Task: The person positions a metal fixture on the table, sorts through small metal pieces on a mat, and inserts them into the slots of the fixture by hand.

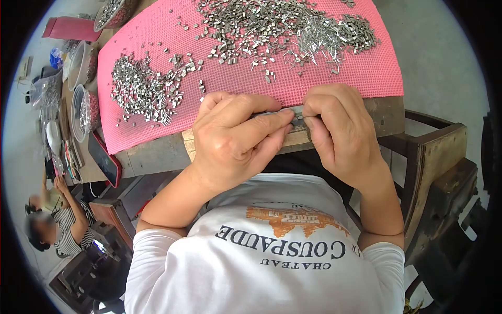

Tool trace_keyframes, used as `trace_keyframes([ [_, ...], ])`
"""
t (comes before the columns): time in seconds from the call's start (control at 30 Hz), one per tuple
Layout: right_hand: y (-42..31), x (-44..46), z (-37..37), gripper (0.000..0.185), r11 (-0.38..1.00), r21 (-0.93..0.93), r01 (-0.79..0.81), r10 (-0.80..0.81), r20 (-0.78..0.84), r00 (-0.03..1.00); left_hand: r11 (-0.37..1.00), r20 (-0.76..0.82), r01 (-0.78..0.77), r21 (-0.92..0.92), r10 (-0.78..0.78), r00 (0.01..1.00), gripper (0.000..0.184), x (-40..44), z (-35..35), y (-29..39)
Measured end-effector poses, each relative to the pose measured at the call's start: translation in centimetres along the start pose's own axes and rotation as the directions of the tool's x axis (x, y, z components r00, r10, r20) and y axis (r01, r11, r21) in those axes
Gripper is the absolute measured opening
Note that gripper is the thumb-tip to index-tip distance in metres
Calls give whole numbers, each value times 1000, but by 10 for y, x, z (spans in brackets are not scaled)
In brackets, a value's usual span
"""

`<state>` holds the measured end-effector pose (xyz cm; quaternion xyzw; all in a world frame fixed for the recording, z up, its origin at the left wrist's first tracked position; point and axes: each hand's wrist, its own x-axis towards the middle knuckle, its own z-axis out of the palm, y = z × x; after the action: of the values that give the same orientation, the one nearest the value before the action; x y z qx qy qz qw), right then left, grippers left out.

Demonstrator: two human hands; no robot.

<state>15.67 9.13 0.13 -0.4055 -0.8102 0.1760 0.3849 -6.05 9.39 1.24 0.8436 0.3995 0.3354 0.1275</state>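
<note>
Close to the table's front edge, a narrow grey metal strip (297,116) runs between my two hands, mostly covered by the fingers. My left hand (235,131) is closed, with thumb and fingers pinching the strip's left part. At its right end, my right hand (340,123) pinches the strip between thumb and bent fingers. Beyond the hands, small metal link pieces (246,31) lie heaped on a pink textured mat (230,83). Thin metal pins (324,39) are mixed among them. Another pile of small metal parts (138,86) lies to the left.
Clear plastic bowls (83,112) with small parts line the table's left side, near a phone in a red case (106,159) and several hand tools (68,144). A wooden stool (439,152) stands at right. Another person in a striped top (68,230) sits lower left.
</note>
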Motion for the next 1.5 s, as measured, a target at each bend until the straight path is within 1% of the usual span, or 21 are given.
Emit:
trace_keyframes([
  [0.23, 0, 0, 1, 27, 1000, 0, 3, -3, -2, 1000, 1000, -34, -30, -3, 30, 999, 28, -1, 1, -2],
  [0.3, 0, 0, 0, 28, 1000, 8, -2, 2, -1, 1000, 995, -22, -97, 32, 98, 995, 30, -1, -1, -3],
  [0.33, -1, 0, 0, 28, 1000, 16, -7, 7, 0, 1000, 995, -22, -97, 32, 98, 995, 30, -1, 0, -3],
  [0.4, -1, 0, 0, 28, 1000, 17, -11, 11, 1, 1000, 983, -18, -153, 102, 155, 988, 31, -1, 0, -1],
  [0.5, -2, 1, 1, 28, 1000, -4, 3, -3, -6, 1000, 978, -26, -156, 136, 161, 987, 31, 0, 0, 2],
  [0.53, -2, 1, 1, 28, 999, -26, 22, -22, -13, 1000, 978, -26, -156, 135, 161, 987, 31, -1, 1, 2],
  [0.6, -3, 1, 1, 28, 998, -43, 34, -35, -13, 999, 993, -45, -103, 58, 106, 993, 30, -3, 2, -2],
  [0.7, -4, 1, 0, 28, 997, -61, 46, -46, -8, 999, 996, -66, -81, 32, 83, 994, 29, -3, 3, -3],
  [1.0, -4, 1, -1, 30, 998, -60, 29, -28, 19, 999, 1000, -79, -19, -7, 18, 997, 31, -3, 4, -2],
  [1.17, -3, 2, -4, 31, 997, -65, 34, -30, 61, 998, 1000, -128, -9, -13, 7, 992, 33, -3, 7, -2],
  [1.27, -6, 4, -7, 32, 994, -104, 38, -28, 92, 995, 1000, -144, -6, -23, 3, 990, 34, -5, 10, -4],
  [1.33, -9, 6, -9, 31, 983, -179, 37, -13, 133, 991, 999, -157, -9, -31, 4, 988, 35, -5, 11, -5],
  [1.37, -10, 7, -10, 31, 983, -179, 42, -16, 140, 990, 999, -162, -20, -30, 15, 987, 35, -5, 12, -5],
  [1.43, -13, 8, -11, 29, 953, -284, 105, -58, 170, 984, 999, -170, -27, -30, 22, 985, 36, -5, 13, -4],
  [1.5, -18, 11, -11, 28, 940, -315, 132, -71, 196, 978, 999, -174, -28, -36, 21, 984, 36, -5, 13, -4],
])
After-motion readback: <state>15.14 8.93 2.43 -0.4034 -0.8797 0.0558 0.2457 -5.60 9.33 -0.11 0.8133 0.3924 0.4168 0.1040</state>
